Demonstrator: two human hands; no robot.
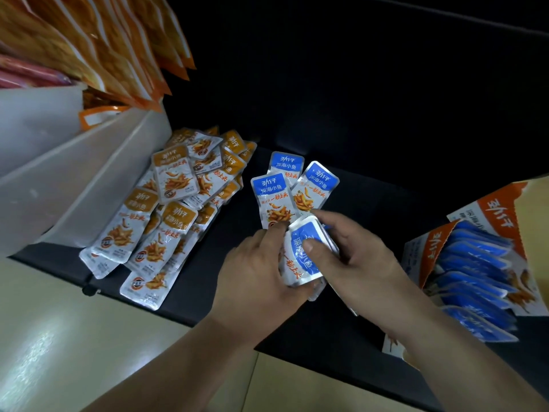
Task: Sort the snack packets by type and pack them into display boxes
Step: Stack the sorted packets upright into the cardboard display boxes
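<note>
Both hands meet over a black table (371, 144): the left hand (255, 269) and right hand (353, 254) together grip a small stack of blue-topped snack packets (301, 257), with three more blue packets (292, 185) fanned just beyond. A heap of orange-topped packets (166, 209) lies left beside white bins (89, 179), and a display box (475, 269) at right holds what look like upright blue packets.

a black table (190, 295) stands over a glossy cream floor (59, 337); the background is dark.
</note>
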